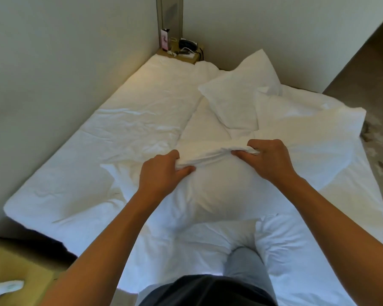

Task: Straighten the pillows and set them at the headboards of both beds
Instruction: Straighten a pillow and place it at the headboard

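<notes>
A plump white pillow (pixel 217 191) lies in front of me on the white bedding. My left hand (pixel 161 173) and my right hand (pixel 270 157) both pinch the folded far edge of its case, thumbs underneath. A second white pillow (pixel 237 93) leans tilted further back, near the far wall, between the two mattresses. The left bed (pixel 97 140) runs along the left wall. The right bed (pixel 332 173) is covered with rumpled white linen.
A small nightstand (pixel 181 55) with a phone, cables and a pink card stands in the far corner. Low wooden furniture (pixel 16 268) with a crumpled white tissue sits at the bottom left. Patterned carpet (pixel 378 146) shows on the right. My knee (pixel 245 266) rests on the bed.
</notes>
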A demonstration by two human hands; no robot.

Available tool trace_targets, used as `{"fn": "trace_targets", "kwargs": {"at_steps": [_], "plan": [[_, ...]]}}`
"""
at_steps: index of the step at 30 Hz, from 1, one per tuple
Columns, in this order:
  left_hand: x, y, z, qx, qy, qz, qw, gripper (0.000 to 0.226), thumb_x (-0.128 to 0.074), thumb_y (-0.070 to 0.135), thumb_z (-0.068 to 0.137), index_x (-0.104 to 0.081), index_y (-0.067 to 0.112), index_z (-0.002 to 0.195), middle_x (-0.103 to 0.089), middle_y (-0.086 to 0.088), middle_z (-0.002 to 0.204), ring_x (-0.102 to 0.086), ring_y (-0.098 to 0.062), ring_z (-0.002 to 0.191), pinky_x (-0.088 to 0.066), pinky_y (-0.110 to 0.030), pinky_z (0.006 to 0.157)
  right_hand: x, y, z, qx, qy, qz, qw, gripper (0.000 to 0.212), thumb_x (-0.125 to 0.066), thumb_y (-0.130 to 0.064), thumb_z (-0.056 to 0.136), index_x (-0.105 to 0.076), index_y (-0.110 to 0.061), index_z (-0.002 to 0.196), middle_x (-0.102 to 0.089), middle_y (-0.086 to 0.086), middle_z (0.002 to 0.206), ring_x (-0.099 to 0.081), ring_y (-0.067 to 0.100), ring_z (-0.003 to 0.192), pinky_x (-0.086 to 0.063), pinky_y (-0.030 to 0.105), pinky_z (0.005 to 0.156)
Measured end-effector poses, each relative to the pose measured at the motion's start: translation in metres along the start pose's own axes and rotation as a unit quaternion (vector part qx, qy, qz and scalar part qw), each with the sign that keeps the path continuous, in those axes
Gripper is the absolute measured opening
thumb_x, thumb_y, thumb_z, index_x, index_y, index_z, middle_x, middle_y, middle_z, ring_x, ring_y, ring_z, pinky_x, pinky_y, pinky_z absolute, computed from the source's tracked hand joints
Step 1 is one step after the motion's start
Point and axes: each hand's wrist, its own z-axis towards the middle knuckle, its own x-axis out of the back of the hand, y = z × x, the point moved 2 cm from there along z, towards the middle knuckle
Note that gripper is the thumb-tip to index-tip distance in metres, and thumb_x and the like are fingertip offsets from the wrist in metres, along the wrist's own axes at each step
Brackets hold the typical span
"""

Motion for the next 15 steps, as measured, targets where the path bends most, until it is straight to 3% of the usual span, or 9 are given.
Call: {"fn": "trace_targets", "kwargs": {"at_steps": [5, 9, 12, 15], "plan": [[0.053, -0.063, -0.037, 0.004, 0.019, 0.012, 1.000, 0.038, -0.064, 0.065, 0.085, -0.048, 0.030, 0.089, -0.052, 0.012, 0.066, -0.046, -0.013, 0.056, -0.023, -0.020, 0.047, -0.038, -0.078, -0.021, -0.018, -0.025, 0.090, 0.995, 0.052, -0.072, -0.062, 0.089, -0.060, -0.018, 0.064, -0.056, -0.006, 0.055, -0.058, 0.019, 0.054, -0.042, 0.035, 0.054], [0.042, -0.108, -0.074, 0.033, -0.029, -0.007, 0.999, 0.026, -0.064, 0.047, 0.092, -0.055, 0.023, 0.092, -0.064, 0.005, 0.071, -0.061, -0.020, 0.063, -0.034, -0.027, 0.052, -0.099, -0.102, -0.042, -0.087, -0.112, 0.053, 0.988, 0.051, -0.063, -0.067, 0.090, -0.051, -0.024, 0.066, -0.056, -0.007, 0.059, -0.054, 0.007, 0.057, -0.037, 0.030, 0.052], [0.015, -0.136, -0.109, 0.075, -0.107, -0.019, 0.991, 0.024, -0.062, 0.042, 0.095, -0.057, 0.019, 0.098, -0.068, 0.000, 0.079, -0.067, -0.027, 0.076, -0.040, -0.030, 0.058, -0.142, -0.099, -0.067, -0.098, -0.242, 0.022, 0.965, 0.030, -0.067, -0.054, 0.095, -0.059, -0.029, 0.080, -0.064, -0.005, 0.079, -0.062, 0.020, 0.075, -0.037, 0.032, 0.059], [0.001, -0.149, -0.140, 0.095, -0.142, -0.048, 0.984, 0.025, -0.062, 0.043, 0.096, -0.059, 0.019, 0.101, -0.062, 0.004, 0.077, -0.068, -0.027, 0.076, -0.040, -0.030, 0.058, -0.153, -0.085, -0.092, -0.068, -0.253, -0.065, 0.963, 0.023, -0.069, -0.039, 0.098, -0.073, -0.016, 0.097, -0.068, 0.008, 0.094, -0.067, 0.033, 0.089, -0.043, 0.035, 0.070]]}}
